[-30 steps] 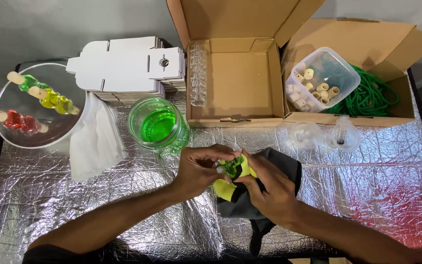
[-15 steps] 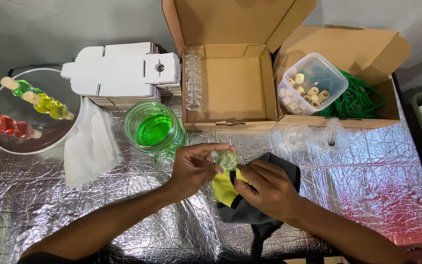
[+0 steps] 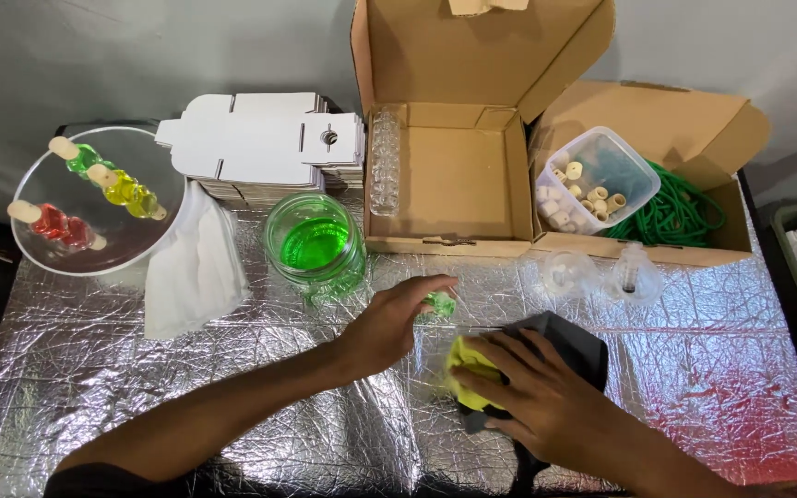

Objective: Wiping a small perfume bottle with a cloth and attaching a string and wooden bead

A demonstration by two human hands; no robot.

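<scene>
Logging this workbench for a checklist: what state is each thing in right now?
small green bottle: pinched in left hand fingers.
yellow cloth: crumpled under right hand.
jar: open, holds green liquid.
cardboard box: lid up, clear bottles along its left wall.
plastic tub: uncovered, holds corks.
glass bowl: holds corked coloured bottles.

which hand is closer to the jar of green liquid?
Left. The left hand sits just right of and below the jar; the right hand is farther off, resting on the yellow cloth.
</scene>
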